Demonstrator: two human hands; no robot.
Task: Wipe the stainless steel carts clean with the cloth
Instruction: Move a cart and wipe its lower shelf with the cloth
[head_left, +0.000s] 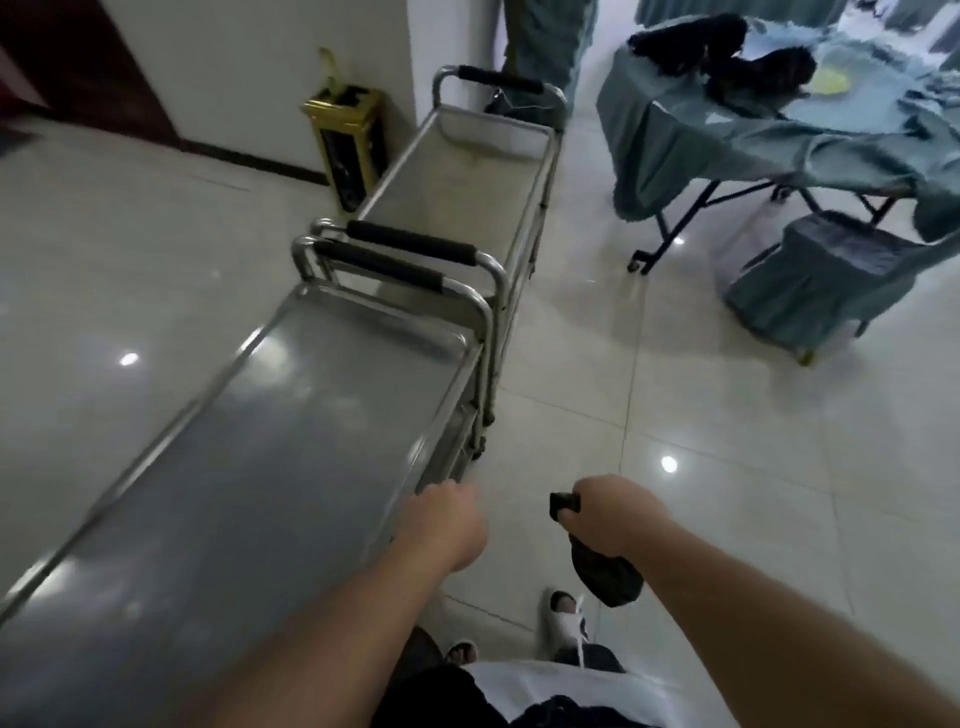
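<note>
1. Near stainless steel cart (270, 447): flat, shiny top tray with a raised rim, its black-padded handle at the far end.
2. Far cart (467, 176): deeper tray, end-on behind the first, handles nearly touching.
3. Cloth (605, 574): dark, crumpled, hanging from the right hand (610, 517).

A single wide-angle camera worn on the person's head looks forward and steeply down. Both forearms reach into the frame from the bottom edge, with the left hand (447, 519) and right hand (613, 512) close beneath the lens. The near cart (270, 415) runs diagonally from lower left toward the centre, the far cart (467, 176) beyond it. The tiled floor (727, 441) fills the right side, lines bowing at the edges. No second view is present.
</note>
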